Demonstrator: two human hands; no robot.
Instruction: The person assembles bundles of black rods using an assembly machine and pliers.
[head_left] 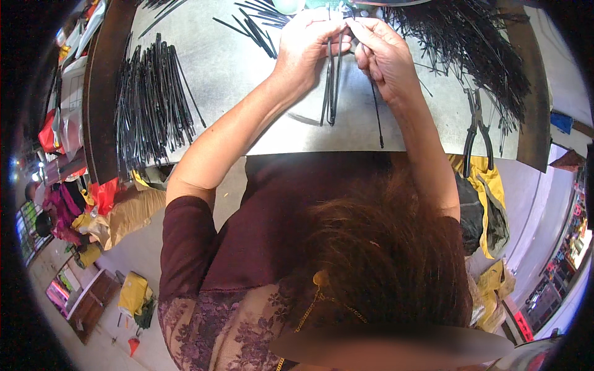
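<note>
My left hand (308, 46) is closed around a few thin black strips (332, 93), which hang below its fingers over the table. Close beside it, my right hand (388, 55) is pinched shut near the strips' upper ends. A single thin black strand (377, 114) with a small knob at its end extends down from under the right hand. The fingertips of both hands almost meet, and what lies exactly between them is too small and bright to make out.
A thick bundle of black strips (154, 105) lies on the grey tabletop (260, 133) at left. More loose strips (257, 31) lie beyond my left hand. A large tangled heap of black strands (470, 40) covers the right. Dark-handled pliers (476, 127) overhang the near right edge.
</note>
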